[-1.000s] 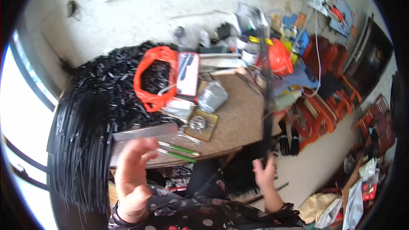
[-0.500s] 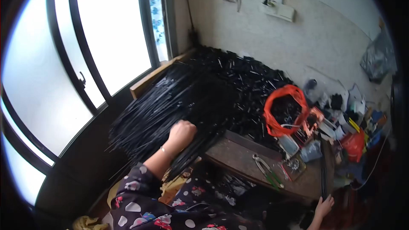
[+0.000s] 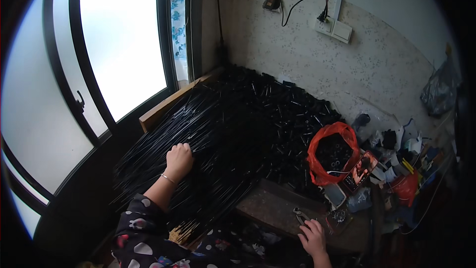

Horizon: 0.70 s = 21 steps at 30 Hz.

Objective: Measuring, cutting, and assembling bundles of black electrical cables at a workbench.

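Long thin black rods (image 3: 148,154) lie in a big fanned heap in the middle and left. My left hand (image 3: 179,160), a bracelet on its wrist, rests over them with the fingers curled closed; what is inside the fist is hidden. Over the front of the brown workbench (image 3: 267,201), my right hand (image 3: 313,238) has its fingers stretched and slightly apart. Just beyond those fingertips are the jaws of a pair of pliers (image 3: 299,214); the hand covers the handles. A small tray of metal bits (image 3: 339,217) lies to the right of the pliers.
Short black pieces (image 3: 287,109) pile up against the wall. A red plastic bag (image 3: 314,161) stands open with dark rings inside, beside a lit phone (image 3: 361,171). Mixed clutter (image 3: 406,168) fills the right. A wooden board (image 3: 173,100) edges the heap by the window.
My left hand has moved left and slightly down the heap, still closed. The right hand has left the thin black rods at the bench's right end, moved left to the pliers and opened.
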{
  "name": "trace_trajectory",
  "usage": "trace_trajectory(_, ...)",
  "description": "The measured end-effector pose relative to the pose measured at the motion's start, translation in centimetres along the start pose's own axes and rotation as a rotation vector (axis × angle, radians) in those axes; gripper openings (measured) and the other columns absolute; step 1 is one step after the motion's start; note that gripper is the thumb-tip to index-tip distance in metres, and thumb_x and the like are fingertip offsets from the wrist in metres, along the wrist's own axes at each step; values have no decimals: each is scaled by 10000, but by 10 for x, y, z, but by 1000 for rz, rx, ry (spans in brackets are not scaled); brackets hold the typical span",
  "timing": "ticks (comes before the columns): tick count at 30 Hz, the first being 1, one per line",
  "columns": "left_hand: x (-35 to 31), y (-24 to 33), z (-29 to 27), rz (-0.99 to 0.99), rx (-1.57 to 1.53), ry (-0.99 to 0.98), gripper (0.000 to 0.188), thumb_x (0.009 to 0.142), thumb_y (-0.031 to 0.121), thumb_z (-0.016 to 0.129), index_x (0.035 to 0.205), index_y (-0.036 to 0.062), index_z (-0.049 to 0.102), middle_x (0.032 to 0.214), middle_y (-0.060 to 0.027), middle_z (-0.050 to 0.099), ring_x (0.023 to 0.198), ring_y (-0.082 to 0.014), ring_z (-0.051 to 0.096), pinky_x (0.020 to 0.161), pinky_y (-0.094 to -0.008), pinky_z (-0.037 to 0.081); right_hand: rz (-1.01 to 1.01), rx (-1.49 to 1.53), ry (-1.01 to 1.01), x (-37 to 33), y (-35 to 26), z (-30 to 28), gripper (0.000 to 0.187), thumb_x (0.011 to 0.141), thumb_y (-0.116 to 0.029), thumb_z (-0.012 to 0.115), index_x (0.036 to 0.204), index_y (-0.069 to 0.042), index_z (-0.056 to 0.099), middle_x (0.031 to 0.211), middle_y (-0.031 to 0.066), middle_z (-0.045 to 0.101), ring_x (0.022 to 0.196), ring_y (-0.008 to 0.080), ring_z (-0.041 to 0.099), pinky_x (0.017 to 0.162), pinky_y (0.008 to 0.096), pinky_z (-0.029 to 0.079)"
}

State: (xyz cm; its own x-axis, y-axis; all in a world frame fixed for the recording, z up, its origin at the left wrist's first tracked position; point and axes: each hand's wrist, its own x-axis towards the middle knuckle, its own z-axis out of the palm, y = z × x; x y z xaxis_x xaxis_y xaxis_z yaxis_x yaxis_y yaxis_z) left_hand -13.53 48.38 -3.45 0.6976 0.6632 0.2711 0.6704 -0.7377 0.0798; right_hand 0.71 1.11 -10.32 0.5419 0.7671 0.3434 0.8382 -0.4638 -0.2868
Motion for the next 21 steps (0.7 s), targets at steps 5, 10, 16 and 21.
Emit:
trace_trajectory(5,18,-11,-2,113,-26,15,111,807,109,485,864,21,519,818,-150,596,759,-315,599,630,-394,499,-9,93,-7,6,19,8,194,698,-89,660,892,-102,661,1016,43,599,1041,293,498,872,405,412)
trace_trajectory(10,27,-3,-36,40,-136,-211,329,766,316,659,875,25,550,840,-142,606,794,-308,596,682,-404,489,67,153,53,-3,15,0,197,685,-41,650,873,-96,670,1009,65,609,1009,309,516,873,394,425)
trace_trajectory(16,40,20,-109,-63,-233,-224,440,819,432,587,739,2,638,706,-129,614,637,-230,599,610,-366,492,94,157,95,-16,34,5,180,700,-48,642,872,-92,670,997,70,616,1014,305,515,868,391,422)
trace_trajectory(21,68,52,-164,1,-288,-223,454,778,443,642,760,-12,643,629,-76,598,548,-167,568,535,-276,461,125,172,143,-22,39,9,163,713,-54,638,867,-95,672,994,70,623,1009,300,516,873,385,415)
